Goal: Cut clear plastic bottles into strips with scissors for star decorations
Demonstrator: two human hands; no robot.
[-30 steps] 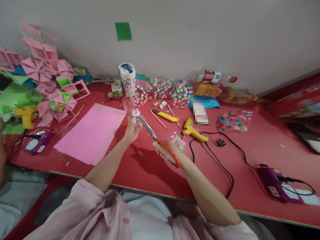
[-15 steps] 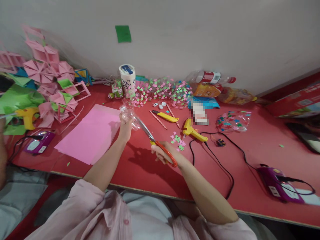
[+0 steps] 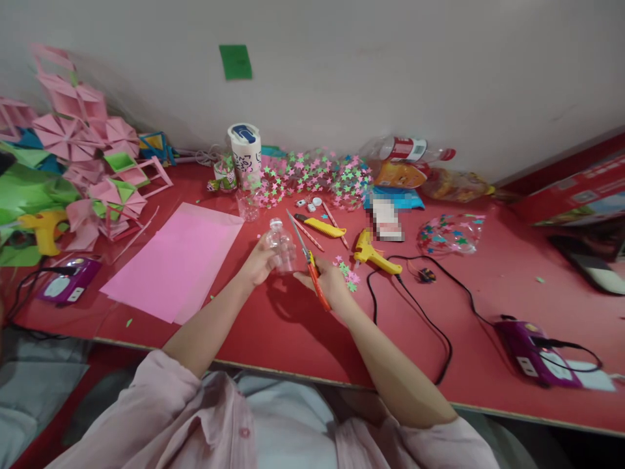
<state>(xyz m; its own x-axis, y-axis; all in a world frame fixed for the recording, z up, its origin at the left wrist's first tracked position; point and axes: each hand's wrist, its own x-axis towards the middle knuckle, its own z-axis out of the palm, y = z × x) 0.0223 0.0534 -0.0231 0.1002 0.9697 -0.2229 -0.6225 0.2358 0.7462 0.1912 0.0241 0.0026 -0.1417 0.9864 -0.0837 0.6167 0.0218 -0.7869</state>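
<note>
My left hand (image 3: 261,260) is closed around the side of a clear plastic bottle piece (image 3: 280,247), whose narrow neck points up. Orange-handled scissors (image 3: 312,267) are in my right hand (image 3: 329,283), with the blades pointing away from me, just right of the bottle piece. Blades and plastic appear apart. Behind my left hand a second clear plastic piece (image 3: 248,207) stands near a white patterned tumbler (image 3: 245,156). Small pink and green paper stars (image 3: 350,279) lie right beside my right hand.
Pink paper sheets (image 3: 170,267) lie to the left. A yellow box cutter (image 3: 322,226) and a yellow glue gun (image 3: 374,254) with its black cord are on the right. Star-covered plastic (image 3: 312,176) lines the wall. Purple power strips (image 3: 534,358) sit near the front edge.
My left hand has moved right and toward me with the bottle piece, which now stands neck up. My right hand has drawn the scissors slightly right, turning their blades more upright.
</note>
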